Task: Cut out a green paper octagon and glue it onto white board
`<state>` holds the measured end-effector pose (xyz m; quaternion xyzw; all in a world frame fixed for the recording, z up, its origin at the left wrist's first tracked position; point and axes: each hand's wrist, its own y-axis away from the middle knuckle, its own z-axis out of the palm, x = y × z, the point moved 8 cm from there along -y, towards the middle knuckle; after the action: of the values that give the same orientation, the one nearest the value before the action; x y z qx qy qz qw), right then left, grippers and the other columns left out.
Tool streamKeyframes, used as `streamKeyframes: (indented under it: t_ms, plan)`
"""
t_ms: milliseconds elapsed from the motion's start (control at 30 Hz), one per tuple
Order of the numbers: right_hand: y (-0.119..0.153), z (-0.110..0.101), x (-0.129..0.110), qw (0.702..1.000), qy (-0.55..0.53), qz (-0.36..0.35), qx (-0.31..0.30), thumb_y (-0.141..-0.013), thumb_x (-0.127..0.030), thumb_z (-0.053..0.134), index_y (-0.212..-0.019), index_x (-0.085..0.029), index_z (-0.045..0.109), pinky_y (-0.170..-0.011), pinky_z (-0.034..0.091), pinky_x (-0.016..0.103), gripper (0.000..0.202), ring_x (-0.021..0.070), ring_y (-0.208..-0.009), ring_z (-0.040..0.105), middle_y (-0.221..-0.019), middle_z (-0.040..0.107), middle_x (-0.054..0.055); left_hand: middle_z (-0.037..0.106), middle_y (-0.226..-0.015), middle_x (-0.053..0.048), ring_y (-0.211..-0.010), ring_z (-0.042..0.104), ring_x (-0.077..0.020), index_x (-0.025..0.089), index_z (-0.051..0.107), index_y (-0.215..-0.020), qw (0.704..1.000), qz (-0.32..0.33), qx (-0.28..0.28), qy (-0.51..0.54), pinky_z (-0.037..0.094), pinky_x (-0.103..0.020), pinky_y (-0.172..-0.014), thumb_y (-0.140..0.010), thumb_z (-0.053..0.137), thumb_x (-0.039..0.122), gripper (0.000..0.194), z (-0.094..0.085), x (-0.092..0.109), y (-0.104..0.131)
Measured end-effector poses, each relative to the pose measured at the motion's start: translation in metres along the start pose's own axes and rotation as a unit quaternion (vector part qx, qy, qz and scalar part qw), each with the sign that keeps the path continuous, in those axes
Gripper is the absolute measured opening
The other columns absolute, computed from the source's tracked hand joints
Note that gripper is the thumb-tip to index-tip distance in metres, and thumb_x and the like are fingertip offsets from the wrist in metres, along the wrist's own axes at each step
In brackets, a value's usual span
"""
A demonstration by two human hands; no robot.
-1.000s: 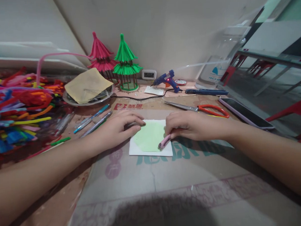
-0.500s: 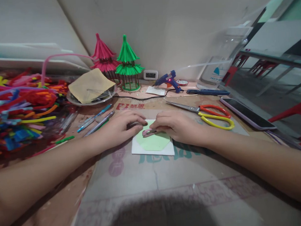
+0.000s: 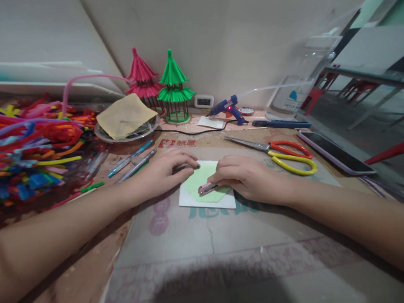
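Note:
A pale green sheet with cut-off corners [image 3: 212,196] lies on a square white board [image 3: 208,205] in front of me. From the right, my right hand [image 3: 244,174] is closed on a small pink tool with a dark slot [image 3: 206,189]; its rounded end points left over the green sheet. The fingers hide its other end, so I cannot tell its kind. My left hand [image 3: 171,170] rests at the board's left edge, thumb and forefinger apart, fingertips touching the board and sheet, holding nothing.
Scissors [image 3: 271,149] and a phone [image 3: 336,153] lie right. Behind are a blue glue gun [image 3: 229,108], a utility knife [image 3: 280,124], and pink [image 3: 141,72] and green pagoda models [image 3: 175,95]. Pens [image 3: 132,160], a bowl [image 3: 125,138] and pipe cleaners [image 3: 33,153] occupy the left.
The pink tool has moved a little toward me over the green sheet, with my right hand on it. My left hand stays at the board's left edge.

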<state>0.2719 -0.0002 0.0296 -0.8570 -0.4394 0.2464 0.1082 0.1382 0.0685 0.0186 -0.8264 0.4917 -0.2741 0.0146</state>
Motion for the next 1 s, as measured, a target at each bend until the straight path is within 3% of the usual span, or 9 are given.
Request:
streamKeyframes:
  t_ms: [167,300,467,667,1000]
  plan:
    - [0.002,-0.004,-0.004,1.000,-0.011,0.009,-0.016,-0.100,-0.011,0.050,-0.101,-0.015,0.074,-0.073,0.047,0.028,0.024,0.0171,-0.083,0.062,-0.088,0.069,0.007,0.071,-0.121,-0.007,-0.117,0.063,-0.0257,0.021,0.072,-0.104,1.000,-0.006,-0.004,0.002,0.045,-0.045,-0.106,-0.099,0.054,0.034,0.023,0.001,-0.001,0.000]
    - [0.000,-0.005,-0.008,0.993,-0.097,0.021,-0.065,-0.098,-0.010,0.056,-0.100,-0.017,0.074,-0.075,0.049,0.024,0.019,0.0147,-0.083,0.065,-0.090,0.073,0.005,0.070,-0.123,-0.008,-0.117,0.063,-0.0262,0.021,0.072,-0.103,1.000,-0.006,-0.002,0.007,0.045,-0.045,-0.105,-0.098,0.054,0.034,0.022,0.000,-0.002,0.001]
    - [-0.010,-0.009,0.006,0.995,0.000,0.092,0.037,-0.096,-0.012,0.058,-0.103,-0.015,0.072,-0.077,0.049,0.027,0.015,0.0176,-0.085,0.066,-0.094,0.074,0.008,0.072,-0.118,-0.006,-0.114,0.064,-0.0258,0.022,0.072,-0.103,1.000,-0.006,-0.005,0.006,0.046,-0.044,-0.104,-0.098,0.054,0.035,0.022,0.001,0.000,0.000]
    - [-0.019,0.010,0.001,0.996,0.059,0.070,0.011,-0.097,-0.014,0.057,-0.095,-0.016,0.072,-0.076,0.049,0.028,0.015,0.0192,-0.084,0.067,-0.091,0.075,0.008,0.072,-0.118,-0.006,-0.114,0.064,-0.0256,0.022,0.072,-0.103,1.000,-0.008,-0.004,0.001,0.046,-0.044,-0.104,-0.097,0.055,0.032,0.020,0.002,-0.001,-0.001]
    - [-0.017,0.005,-0.014,0.999,0.022,0.011,0.021,-0.096,-0.010,0.059,-0.094,-0.014,0.072,-0.074,0.050,0.028,0.014,0.0190,-0.081,0.067,-0.084,0.073,0.008,0.072,-0.119,-0.006,-0.117,0.063,-0.0241,0.022,0.072,-0.105,1.000,-0.013,-0.010,-0.008,0.045,-0.043,-0.105,-0.098,0.054,0.032,0.021,0.002,-0.001,0.000]
